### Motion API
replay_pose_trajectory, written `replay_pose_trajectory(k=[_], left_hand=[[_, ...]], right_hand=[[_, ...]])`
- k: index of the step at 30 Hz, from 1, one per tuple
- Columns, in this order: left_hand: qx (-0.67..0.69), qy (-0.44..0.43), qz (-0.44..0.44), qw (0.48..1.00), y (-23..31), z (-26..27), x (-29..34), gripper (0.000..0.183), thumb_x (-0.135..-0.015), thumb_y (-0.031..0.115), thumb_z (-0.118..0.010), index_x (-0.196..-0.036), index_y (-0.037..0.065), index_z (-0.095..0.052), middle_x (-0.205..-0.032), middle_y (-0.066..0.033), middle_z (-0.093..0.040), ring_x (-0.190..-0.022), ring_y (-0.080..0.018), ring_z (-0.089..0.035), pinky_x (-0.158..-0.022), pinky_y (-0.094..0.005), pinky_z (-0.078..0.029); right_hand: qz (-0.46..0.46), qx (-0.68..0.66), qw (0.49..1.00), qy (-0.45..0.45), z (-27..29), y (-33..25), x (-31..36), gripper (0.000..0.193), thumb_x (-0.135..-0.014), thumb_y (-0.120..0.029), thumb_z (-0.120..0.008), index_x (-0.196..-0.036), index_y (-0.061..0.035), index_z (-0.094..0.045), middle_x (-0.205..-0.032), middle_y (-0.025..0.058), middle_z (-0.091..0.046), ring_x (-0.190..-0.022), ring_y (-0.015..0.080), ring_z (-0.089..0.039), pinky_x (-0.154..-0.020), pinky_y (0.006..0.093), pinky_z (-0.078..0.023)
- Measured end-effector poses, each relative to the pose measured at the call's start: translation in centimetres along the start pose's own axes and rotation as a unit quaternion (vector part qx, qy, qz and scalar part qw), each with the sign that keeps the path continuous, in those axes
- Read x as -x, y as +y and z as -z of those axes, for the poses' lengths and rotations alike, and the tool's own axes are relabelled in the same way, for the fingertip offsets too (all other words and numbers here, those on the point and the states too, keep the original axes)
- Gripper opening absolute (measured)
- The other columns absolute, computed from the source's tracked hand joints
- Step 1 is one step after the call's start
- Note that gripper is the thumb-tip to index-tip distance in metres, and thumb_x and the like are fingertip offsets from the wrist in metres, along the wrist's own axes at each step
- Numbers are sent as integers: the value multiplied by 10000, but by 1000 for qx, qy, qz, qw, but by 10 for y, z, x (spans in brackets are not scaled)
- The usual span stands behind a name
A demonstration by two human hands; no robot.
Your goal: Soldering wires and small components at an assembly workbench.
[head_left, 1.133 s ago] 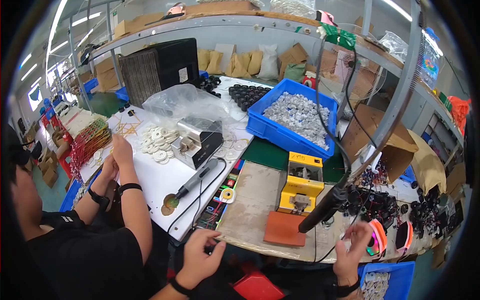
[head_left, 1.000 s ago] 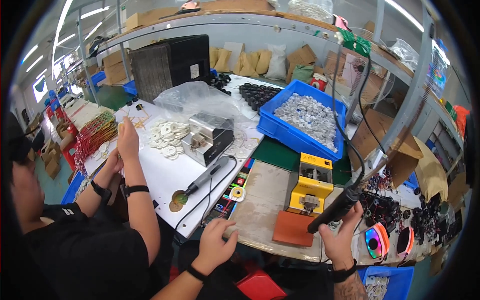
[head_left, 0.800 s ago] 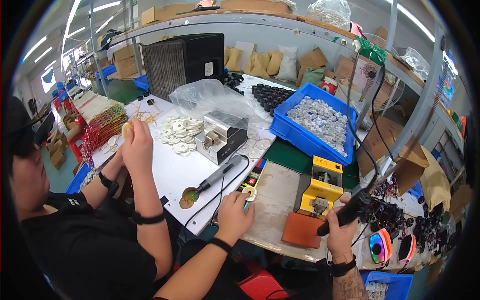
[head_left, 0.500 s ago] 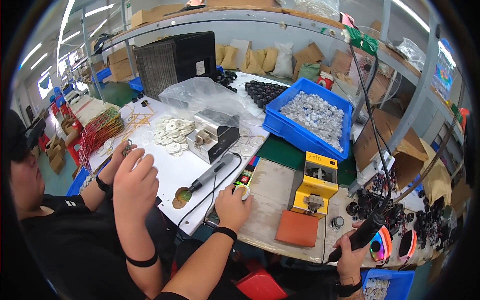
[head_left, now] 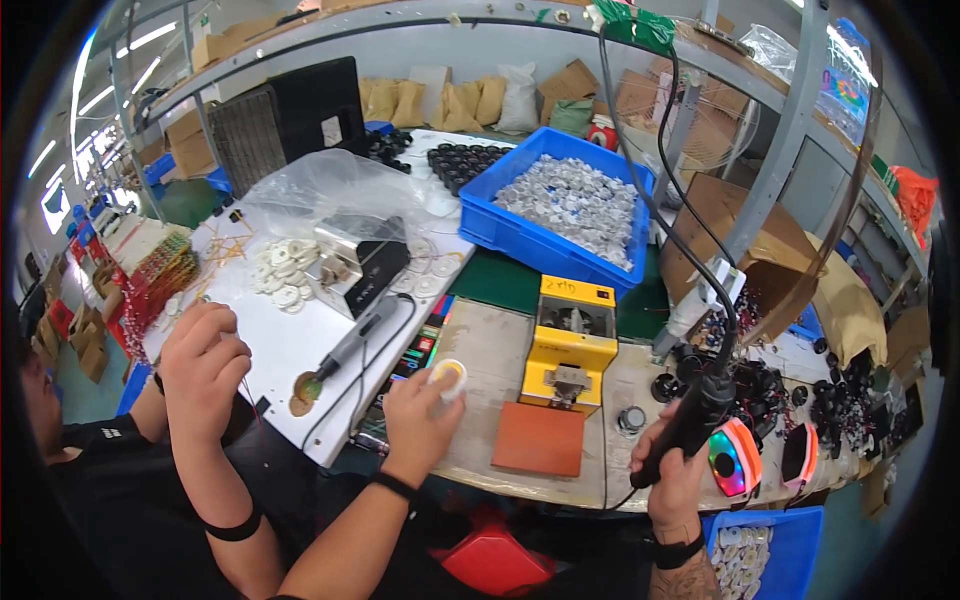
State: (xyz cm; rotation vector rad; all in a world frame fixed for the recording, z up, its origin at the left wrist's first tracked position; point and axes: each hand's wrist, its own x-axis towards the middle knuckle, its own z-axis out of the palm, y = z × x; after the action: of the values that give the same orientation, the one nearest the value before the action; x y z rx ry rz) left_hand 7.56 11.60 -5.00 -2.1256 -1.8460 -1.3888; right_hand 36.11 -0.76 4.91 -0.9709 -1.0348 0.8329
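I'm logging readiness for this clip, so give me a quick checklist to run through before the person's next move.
1. White disc secured: ok, held at the fingertips of the left hand.
2. Black corded tool gripped: ok, the fingers of the right hand wrap around it.
3. Tool and disc apart: ok, the yellow machine and orange-brown pad lie between them.
4. Co-worker's raised hand away from the left hand: ok, there is a gap between them.
5. Tool switched on: cannot tell.
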Motion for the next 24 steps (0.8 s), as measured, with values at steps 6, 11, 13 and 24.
replay_pose_trajectory(k=[6, 11, 13, 24], left_hand=[[186, -142, -176, 956, 79, 14, 45, 369, -737, 197, -828, -1100, 219, -771, -1116, -17, -679, -947, -237, -606, -799, -389, -435], [154, -145, -207, 955, 61, -12, 59, 355, -797, 294, -797, -1147, 257, -743, -1129, -9, -661, -987, -227, -591, -790, -393, -415], [155, -139, -202, 957, 59, -15, 60, 358, -807, 316, -794, -1157, 265, -739, -1130, -7, -659, -989, -228, -589, -799, -387, -422], [153, -133, -219, 954, 55, -22, 61, 358, -782, 322, -812, -1127, 257, -741, -1132, -35, -641, -962, -257, -564, -805, -369, -483]], right_hand=[[78, -22, 997, -10, -39, 9, -59, 883, -858, -916, -334, -1091, -71, -447, -725, 52, -489, -607, 164, -512, -572, 316, -461], [72, -62, 995, -30, -66, 44, -91, 925, -817, -953, -312, -1058, -71, -450, -708, 59, -494, -586, 172, -516, -572, 314, -474], [68, -61, 995, -51, -72, 53, -97, 925, -814, -958, -298, -1037, -72, -440, -709, 62, -498, -587, 171, -517, -568, 310, -470], [100, -38, 993, -43, -73, 82, -103, 933, -781, -978, -310, -969, -70, -409, -720, 49, -466, -573, 157, -508, -558, 312, -476]])
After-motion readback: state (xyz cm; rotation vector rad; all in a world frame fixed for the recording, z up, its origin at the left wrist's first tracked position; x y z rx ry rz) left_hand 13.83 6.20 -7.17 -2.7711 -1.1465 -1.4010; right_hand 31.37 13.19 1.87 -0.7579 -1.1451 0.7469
